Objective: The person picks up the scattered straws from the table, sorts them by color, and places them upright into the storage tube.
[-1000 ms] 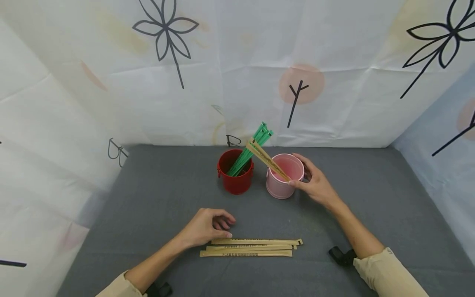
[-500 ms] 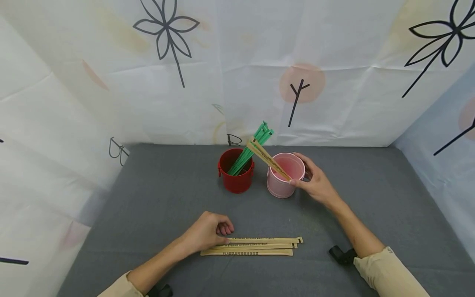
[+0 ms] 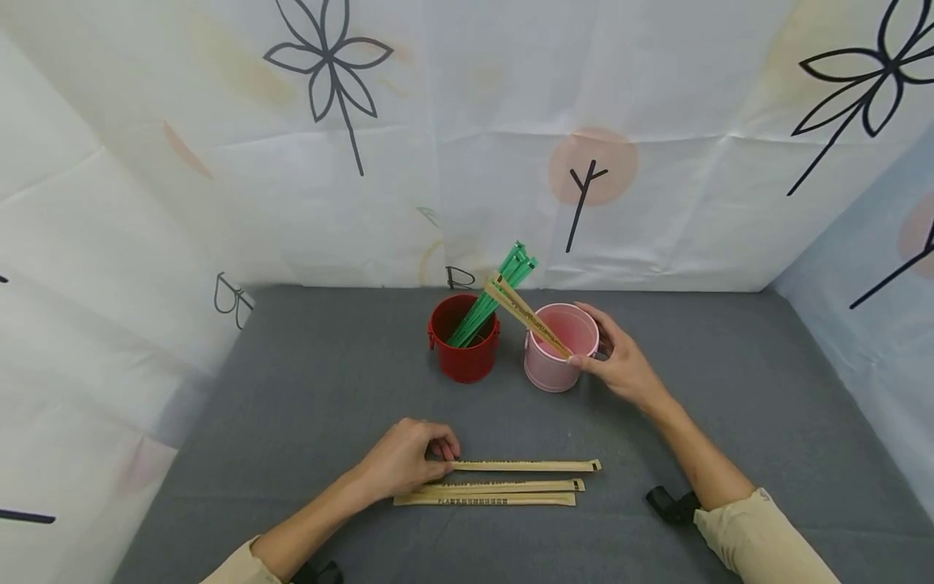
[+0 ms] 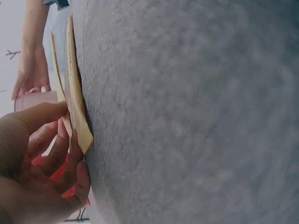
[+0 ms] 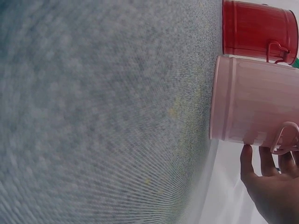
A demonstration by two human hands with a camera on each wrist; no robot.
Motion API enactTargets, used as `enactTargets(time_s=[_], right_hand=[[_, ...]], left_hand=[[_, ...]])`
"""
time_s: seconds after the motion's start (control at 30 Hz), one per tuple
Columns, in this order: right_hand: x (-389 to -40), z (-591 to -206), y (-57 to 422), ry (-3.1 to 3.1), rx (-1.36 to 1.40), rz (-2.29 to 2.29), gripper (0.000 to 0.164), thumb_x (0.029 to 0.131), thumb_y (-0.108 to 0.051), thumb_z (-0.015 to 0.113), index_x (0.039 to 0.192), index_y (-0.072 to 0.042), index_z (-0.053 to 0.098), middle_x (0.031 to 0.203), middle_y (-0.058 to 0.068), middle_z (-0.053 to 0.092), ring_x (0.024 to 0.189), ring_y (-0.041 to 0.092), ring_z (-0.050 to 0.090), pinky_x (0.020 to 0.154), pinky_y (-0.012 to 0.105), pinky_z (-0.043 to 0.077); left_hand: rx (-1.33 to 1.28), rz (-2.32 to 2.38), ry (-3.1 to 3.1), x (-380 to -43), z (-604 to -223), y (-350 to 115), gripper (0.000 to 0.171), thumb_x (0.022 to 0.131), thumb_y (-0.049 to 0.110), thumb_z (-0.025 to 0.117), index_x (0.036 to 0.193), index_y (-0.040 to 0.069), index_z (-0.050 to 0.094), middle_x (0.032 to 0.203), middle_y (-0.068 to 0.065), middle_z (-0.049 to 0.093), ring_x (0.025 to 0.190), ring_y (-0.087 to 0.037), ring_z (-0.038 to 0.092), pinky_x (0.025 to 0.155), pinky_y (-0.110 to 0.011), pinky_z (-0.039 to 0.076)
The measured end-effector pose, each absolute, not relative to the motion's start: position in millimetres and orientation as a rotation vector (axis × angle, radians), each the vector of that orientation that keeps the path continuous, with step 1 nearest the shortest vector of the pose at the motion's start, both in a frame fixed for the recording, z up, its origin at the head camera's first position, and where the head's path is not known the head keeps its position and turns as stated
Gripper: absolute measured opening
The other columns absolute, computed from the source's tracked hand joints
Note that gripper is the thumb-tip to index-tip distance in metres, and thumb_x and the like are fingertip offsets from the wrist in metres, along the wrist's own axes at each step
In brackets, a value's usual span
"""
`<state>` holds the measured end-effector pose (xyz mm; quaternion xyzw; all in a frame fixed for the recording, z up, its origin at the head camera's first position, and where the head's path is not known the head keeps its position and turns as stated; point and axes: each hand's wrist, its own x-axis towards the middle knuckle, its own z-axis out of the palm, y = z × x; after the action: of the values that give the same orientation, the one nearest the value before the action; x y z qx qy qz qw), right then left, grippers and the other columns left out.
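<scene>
In the head view my left hand [image 3: 409, 458] pinches the left end of a brown paper-wrapped straw [image 3: 529, 466] between thumb and fingers. The straw is apart from several like it [image 3: 503, 487] lying side by side, nearer me. My right hand [image 3: 616, 357] holds the right side of a pink bucket [image 3: 550, 375], thumb at the front of the rim. Brown wrapped straws [image 3: 527, 311] lean leftward out of that bucket. In the right wrist view the fingers [image 5: 247, 161] touch the wall of the pink bucket [image 5: 257, 100] near its handle.
A red bucket [image 3: 467, 365] stands just left of the pink one, with green wrapped straws [image 3: 485, 312] leaning right out of it. Grey cloth [image 3: 306, 389] covers the table. A white printed curtain [image 3: 474, 162] rises behind and along the sides.
My left hand has taken hold of the farthest brown straw and moved it slightly away from the others. The right hand stays on the pink bucket.
</scene>
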<state>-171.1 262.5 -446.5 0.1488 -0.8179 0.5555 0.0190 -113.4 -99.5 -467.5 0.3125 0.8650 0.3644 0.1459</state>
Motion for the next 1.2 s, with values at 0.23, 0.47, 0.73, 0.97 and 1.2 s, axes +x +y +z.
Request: enactTargets(time_s=[0.23,0.47,0.73,0.97,1.2], right_hand=[[-170.2,-448.4,262.6,-2.519,0.474,1.737,0.08,0.087,-0.002,0.075,0.154,-0.011,0.033,0.145,0.017,0.046,0.127,0.032,0.048,0.099,0.018,0.042],[-169.4,-447.3,261.9,-2.527,0.447,1.741,0.081,0.086,-0.002,0.076,0.155,-0.012,0.033,0.145,0.017,0.046,0.128,0.03,0.048,0.1,0.02,0.042],[-168.4,-446.6,261.2,-2.52,0.456,1.756,0.081,0.087,0.0,0.074,0.155,-0.011,0.032,0.145,0.018,0.046,0.129,0.033,0.048,0.1,0.022,0.042],[-168.5,-446.1,261.8,-2.515,0.471,1.772,0.081,0.087,0.001,0.074,0.155,-0.011,0.031,0.145,0.018,0.045,0.129,0.034,0.048,0.102,0.028,0.043],[-170.8,-447.0,261.6,-2.493,0.457,1.801,0.081,0.086,0.002,0.075,0.154,-0.011,0.034,0.145,0.018,0.046,0.124,0.029,0.049,0.098,0.022,0.043]], left_hand=[[0.957,1.229,2.44,-117.6,-460.3,-104.2,0.017,0.085,0.004,0.078,0.092,0.019,0.072,0.085,0.012,0.066,0.074,-0.001,0.061,0.067,-0.022,0.054],[0.988,1.47,2.379,-123.7,-448.7,-106.9,0.022,0.087,0.004,0.076,0.095,0.024,0.072,0.091,0.008,0.07,0.08,-0.006,0.066,0.07,-0.026,0.057],[0.994,1.685,2.332,-133.2,-432.7,-109.7,0.02,0.086,0.002,0.076,0.095,0.02,0.075,0.093,0.005,0.071,0.084,-0.014,0.068,0.072,-0.031,0.058],[1.012,1.792,2.353,-149.6,-411.8,-111.3,0.016,0.088,0.001,0.074,0.097,0.014,0.075,0.095,-0.001,0.071,0.087,-0.017,0.067,0.069,-0.03,0.056],[0.985,1.857,2.397,-170.8,-394.2,-110.5,0.018,0.086,-0.002,0.074,0.1,0.011,0.075,0.097,-0.002,0.071,0.088,-0.019,0.063,0.071,-0.029,0.053]])
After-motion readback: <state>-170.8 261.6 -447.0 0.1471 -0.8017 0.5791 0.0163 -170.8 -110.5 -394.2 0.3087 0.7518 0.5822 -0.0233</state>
